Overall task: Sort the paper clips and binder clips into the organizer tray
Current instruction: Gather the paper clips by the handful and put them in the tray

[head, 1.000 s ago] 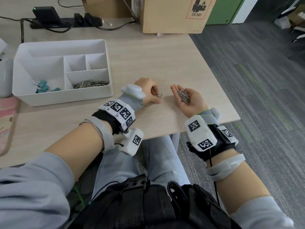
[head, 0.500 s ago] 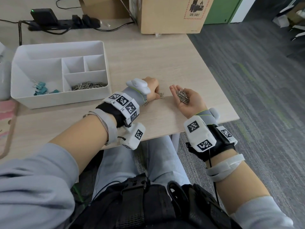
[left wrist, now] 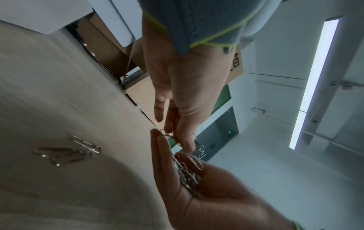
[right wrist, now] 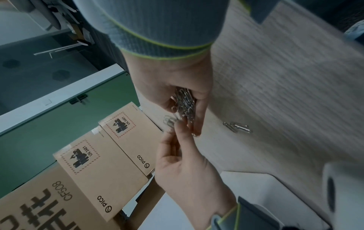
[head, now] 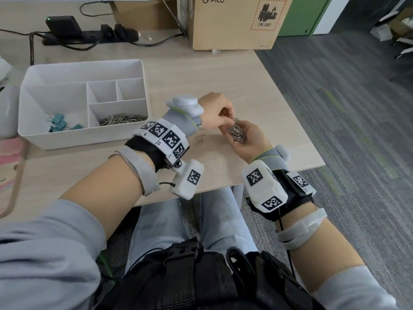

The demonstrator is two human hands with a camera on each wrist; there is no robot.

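Observation:
My right hand (head: 247, 145) is cupped palm up just above the desk, holding a heap of silver paper clips (head: 237, 133). My left hand (head: 228, 119) reaches over it and pinches a few linked clips (left wrist: 167, 134) at the top of the heap. In the right wrist view the heap (right wrist: 185, 102) sits inside the curled right fingers. A few loose clips (head: 200, 140) lie on the desk under the left wrist. The white organizer tray (head: 89, 138) stands to the left, with paper clips (head: 121, 119) in its front compartment and teal binder clips (head: 58, 125) in its large left one.
A cardboard box (head: 234, 23) and a black power strip (head: 89, 36) with cables stand at the back of the desk. The desk's right edge (head: 297, 121) runs close to my right hand, with grey carpet beyond. A pink item (head: 9, 157) lies at the left.
My left hand has lifted off the desk and moved right onto the heap in my right hand. A few clips now show on the desk where it rested.

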